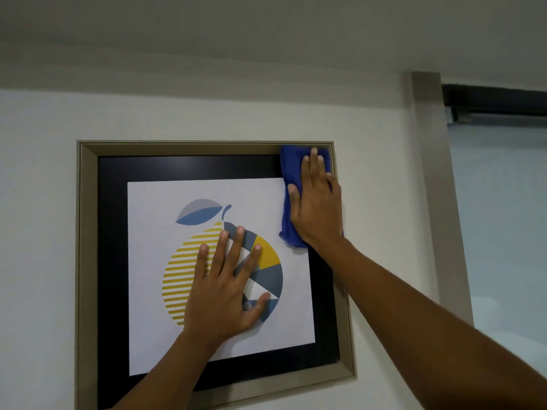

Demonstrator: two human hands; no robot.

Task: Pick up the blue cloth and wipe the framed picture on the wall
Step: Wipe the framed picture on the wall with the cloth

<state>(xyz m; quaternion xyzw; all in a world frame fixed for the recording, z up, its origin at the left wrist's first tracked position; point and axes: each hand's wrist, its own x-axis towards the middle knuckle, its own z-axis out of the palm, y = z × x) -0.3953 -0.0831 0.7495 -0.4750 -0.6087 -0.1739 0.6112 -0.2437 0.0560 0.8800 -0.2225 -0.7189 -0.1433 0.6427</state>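
Observation:
The framed picture hangs on the white wall, with a beige frame, a black mat and a print of a yellow and blue fruit. My right hand presses the blue cloth flat against the picture's upper right corner, fingers pointing up over the black mat and frame edge. Cloth shows above and to the left of the hand. My left hand lies flat on the print's centre with its fingers spread, holding nothing.
A beige vertical post stands right of the picture, with a dark rail and a pale glass pane beyond it. Bare white wall lies to the left and above.

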